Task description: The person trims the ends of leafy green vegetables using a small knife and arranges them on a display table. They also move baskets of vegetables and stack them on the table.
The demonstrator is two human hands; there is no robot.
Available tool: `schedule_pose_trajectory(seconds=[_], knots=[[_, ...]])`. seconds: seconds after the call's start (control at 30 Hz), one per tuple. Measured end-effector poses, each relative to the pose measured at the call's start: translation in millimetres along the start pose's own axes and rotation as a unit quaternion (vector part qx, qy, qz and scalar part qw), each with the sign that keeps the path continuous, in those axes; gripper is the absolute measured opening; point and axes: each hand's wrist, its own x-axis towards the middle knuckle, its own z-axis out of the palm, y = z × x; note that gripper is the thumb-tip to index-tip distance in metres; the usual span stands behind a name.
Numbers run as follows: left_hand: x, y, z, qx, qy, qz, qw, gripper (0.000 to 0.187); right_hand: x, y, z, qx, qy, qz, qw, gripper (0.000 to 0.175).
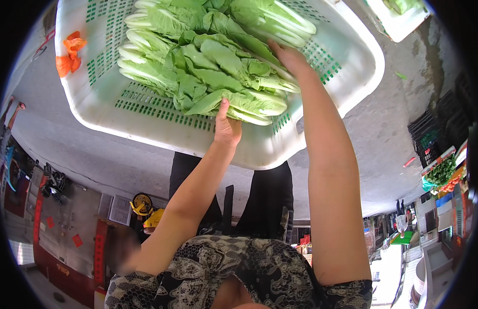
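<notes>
Heads of leafy green Chinese cabbage (215, 58) lie piled in a large white plastic basket (177, 143) with slotted walls. Their pale stalks point outward to both sides, with the leaves overlapping in the middle. My left hand (227, 125) grips the near edge of the pile, thumb on top of a leaf and the other fingers hidden beneath. On the right side of the pile, my right hand (291, 58) holds the cabbage by its stalk side. Its fingertips are partly hidden among the leaves.
An orange plastic strip (71, 54) is tied to the basket's left rim. Another white basket (401, 27) with greens stands at the upper right on the concrete ground (378, 146). Black crates (428, 135) and a vegetable display (443, 172) are at the right. A person (9, 116) is at the far left.
</notes>
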Motion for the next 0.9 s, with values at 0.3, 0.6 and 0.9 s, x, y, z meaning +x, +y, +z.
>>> schedule_pose_trajectory(seconds=[0.3,0.6,0.9], knots=[[-3.5,26.9,-7.0,0.0,-0.055,-0.091,0.994,0.08,-6.9,-19.2,-24.2,0.036,-0.104,-0.019,0.994,0.087],[-14.6,34.1,-4.5,-0.016,-0.141,-0.073,0.987,0.084,-54.1,-43.3,-53.2,0.232,-0.263,-0.017,0.936,0.098],[-45.0,42.0,-4.5,-0.011,-0.115,-0.071,0.991,0.101,-60.3,-90.6,-74.0,0.155,-0.397,-0.048,0.904,0.091]])
